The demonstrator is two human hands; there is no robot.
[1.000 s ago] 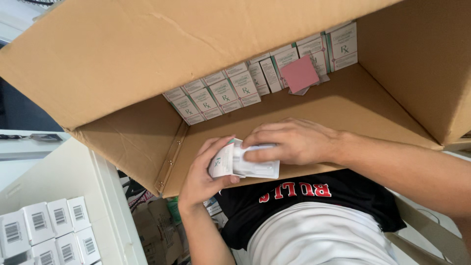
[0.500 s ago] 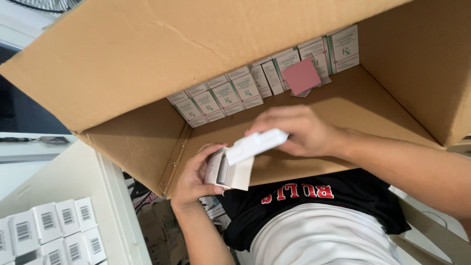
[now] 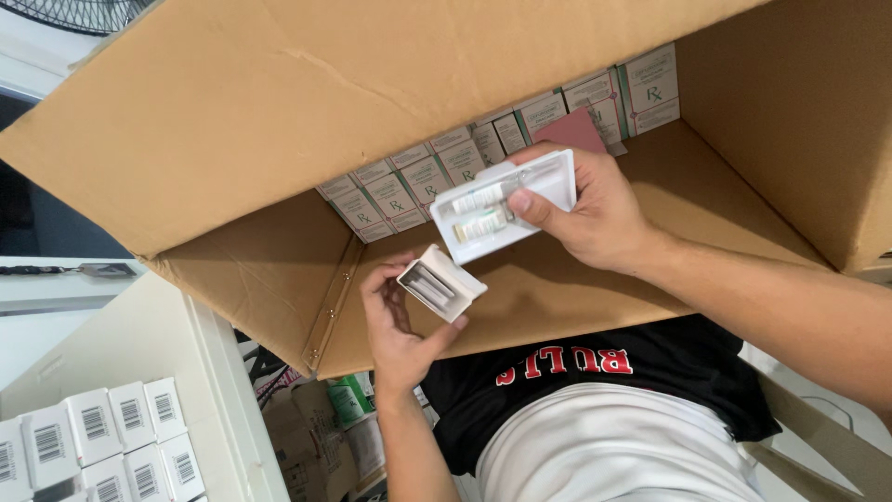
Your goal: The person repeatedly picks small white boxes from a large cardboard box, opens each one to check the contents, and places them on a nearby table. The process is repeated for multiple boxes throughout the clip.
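My left hand (image 3: 401, 325) grips a small white carton (image 3: 441, 282), fingers curled around its sides, its open end turned up so I see folded paper inside. My right hand (image 3: 585, 209) is closed on a white plastic tray (image 3: 502, 204), thumb pressed across its face and fingers behind it, holding it tilted just above and to the right of the carton, the two apart. The tray is a shallow moulded rectangle with two small vials (image 3: 481, 214) lying side by side in its wells. Both hands hang over the floor of a large cardboard box (image 3: 232, 112). Farther in, a row of white-and-green cartons (image 3: 409, 186) stands along the back wall, with a pink card (image 3: 581, 130) leaning on them.
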